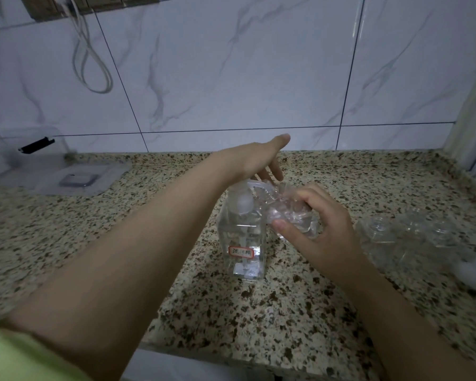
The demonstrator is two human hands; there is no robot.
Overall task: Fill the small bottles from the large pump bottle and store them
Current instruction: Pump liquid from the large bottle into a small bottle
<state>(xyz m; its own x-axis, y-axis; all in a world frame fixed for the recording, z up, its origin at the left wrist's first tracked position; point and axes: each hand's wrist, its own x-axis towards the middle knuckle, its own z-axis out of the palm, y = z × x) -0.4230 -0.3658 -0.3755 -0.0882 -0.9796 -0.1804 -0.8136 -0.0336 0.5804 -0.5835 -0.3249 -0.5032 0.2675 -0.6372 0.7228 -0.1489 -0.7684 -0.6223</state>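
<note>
Blur over the clear plastic: small bottle (289, 213) outline hard to trace, its mouth hidden near the pump head. Right hand (318, 229) grips it, fingers and thumb curled round, just right of the large pump bottle (243, 237). Left hand (261, 160) flat, fingers straight, over the pump top. More clear bottles (412, 237) right of it, indistinct. Speckled granite counter (259, 312); marble-veined wall tiles (231, 78) behind; clear lidded box (25, 160) far left, cut off by the frame edge.
</note>
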